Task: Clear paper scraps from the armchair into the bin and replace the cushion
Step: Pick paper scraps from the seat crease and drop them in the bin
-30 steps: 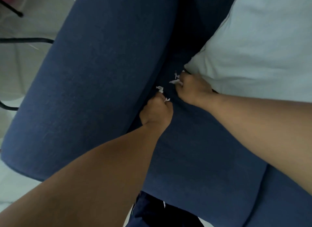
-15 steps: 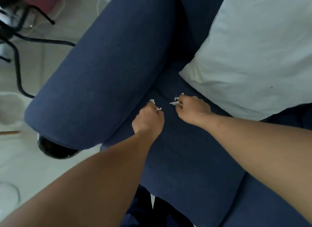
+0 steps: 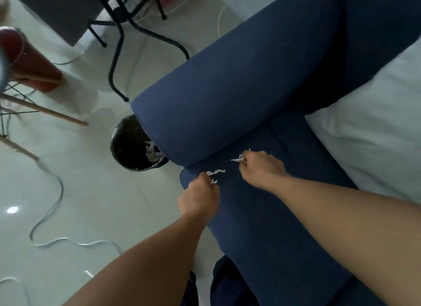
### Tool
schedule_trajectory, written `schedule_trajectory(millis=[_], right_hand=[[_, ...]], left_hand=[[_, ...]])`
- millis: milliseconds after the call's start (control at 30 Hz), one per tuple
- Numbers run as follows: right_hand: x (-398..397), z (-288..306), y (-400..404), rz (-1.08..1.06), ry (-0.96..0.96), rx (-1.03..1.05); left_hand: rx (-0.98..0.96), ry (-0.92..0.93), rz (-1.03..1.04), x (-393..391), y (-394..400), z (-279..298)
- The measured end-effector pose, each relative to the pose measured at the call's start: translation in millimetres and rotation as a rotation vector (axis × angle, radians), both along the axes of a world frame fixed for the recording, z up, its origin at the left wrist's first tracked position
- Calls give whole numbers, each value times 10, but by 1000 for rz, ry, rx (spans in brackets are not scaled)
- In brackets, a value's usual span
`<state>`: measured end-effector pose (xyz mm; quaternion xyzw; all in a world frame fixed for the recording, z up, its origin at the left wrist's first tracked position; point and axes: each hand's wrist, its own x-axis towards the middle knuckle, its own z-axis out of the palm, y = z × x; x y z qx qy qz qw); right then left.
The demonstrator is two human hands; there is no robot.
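**Hands lifting scraps toward the seat's front corner**

Both hands have drawn back from the crease beside the cushion toward the front left corner of the seat since the earlier frames, and my view has swung left so the bin and floor now show.

My left hand is knuckles-up over the seat's front corner, forearm running down to the lower left, fingers pinched on a paper strip that sticks out from the fingertips, with a smaller bit just beneath it. My right hand sits a little further in, forearm stretching off to the lower right, fingers curled closed on another white scrap poking out to the left. The two hands are near each other but apart.

The armchair is dark blue; its broad left armrest runs diagonally from upper right down to just above the hands. The white cushion lies on the right side of the seat, well clear of the hands.

The bin, dark and round, stands on the pale floor just beside the armrest's front end, partly tucked under it, with white scraps visible inside. A white cable snakes over the floor to the left, and black metal legs and wooden chair legs stand further back.
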<state>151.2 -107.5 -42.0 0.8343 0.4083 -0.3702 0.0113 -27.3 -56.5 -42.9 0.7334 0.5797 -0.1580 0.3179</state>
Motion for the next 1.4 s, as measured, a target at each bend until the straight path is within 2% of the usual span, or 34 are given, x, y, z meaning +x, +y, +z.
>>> schedule_trajectory(millis=[267, 567, 1100, 1233, 1400], right_hand=[[-993, -118, 370, 161, 81, -54], [-1929, -361, 645, 223, 77, -91], [-2440, -647, 957, 164, 58, -150], [-2469, -626, 1175, 131, 54, -91], [-2515, -576, 1670, 78, 75, 47]], left_hand=[[36, 22, 154, -1062, 266, -171], [36, 29, 279, -1933, 1044, -328], [132, -115, 171, -2173, 2371, -583], [71, -180, 120, -2192, 2539, -620], [82, -163, 106, -2388, 2451, -659]])
